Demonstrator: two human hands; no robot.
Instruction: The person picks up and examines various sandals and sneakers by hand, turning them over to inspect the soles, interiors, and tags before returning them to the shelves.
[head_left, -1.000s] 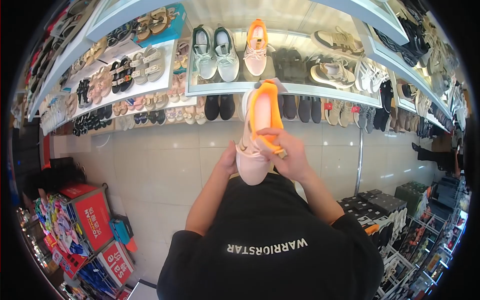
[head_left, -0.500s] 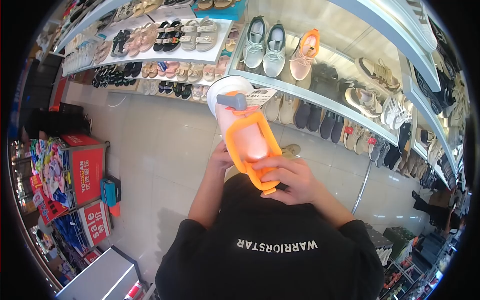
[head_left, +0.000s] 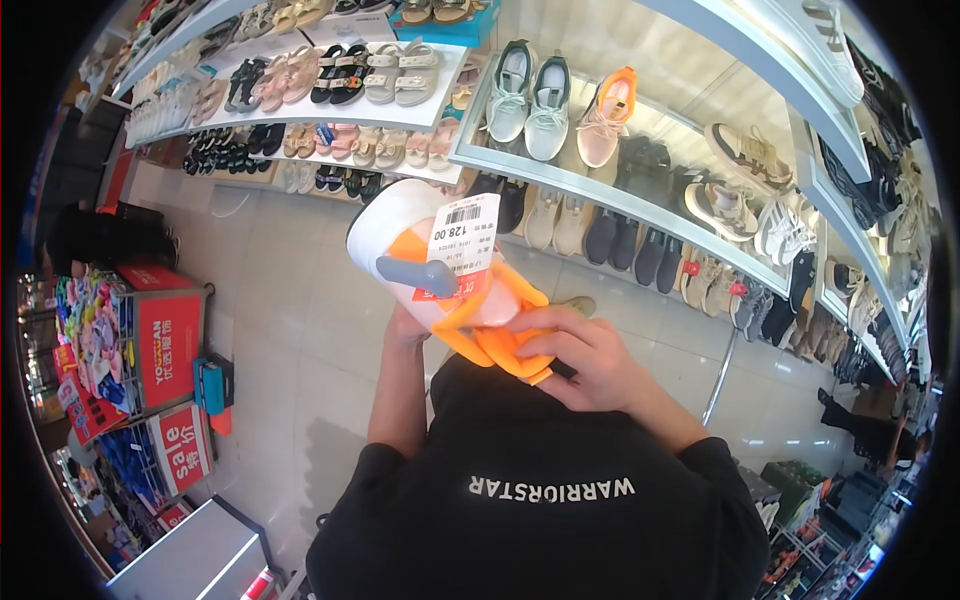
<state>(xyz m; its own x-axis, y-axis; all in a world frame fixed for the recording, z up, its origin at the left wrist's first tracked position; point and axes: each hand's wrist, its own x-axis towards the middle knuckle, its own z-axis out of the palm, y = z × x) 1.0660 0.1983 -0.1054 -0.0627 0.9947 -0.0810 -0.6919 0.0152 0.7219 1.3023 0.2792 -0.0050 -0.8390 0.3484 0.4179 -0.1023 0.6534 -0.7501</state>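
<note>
A pale pink sneaker (head_left: 405, 290) with an orange collar and a white sole edge is held in front of my chest. My left hand (head_left: 408, 325) supports it from the left and underneath, its fingers mostly hidden behind the shoe. On the orange heel and collar, my right hand (head_left: 575, 355) has its fingers closed around the edge. A white price tag (head_left: 465, 235) reading 128.00 lies over the upper, turned upside down to me. Beside the tag, a grey security tag (head_left: 420, 274) is fixed to the shoe.
Ahead, a lit shelf (head_left: 560, 185) carries several sneakers, including a similar pink and orange shoe (head_left: 603, 120). Sandals (head_left: 400, 75) line the shelf at upper left. Clothing bins with red sale signs (head_left: 185, 445) stand left. Another person (head_left: 860, 425) is at far right.
The sneaker has tilted and turned, its toe end swinging left and closer to me. The price tag now faces up toward me. Both hands still hold the shoe.
</note>
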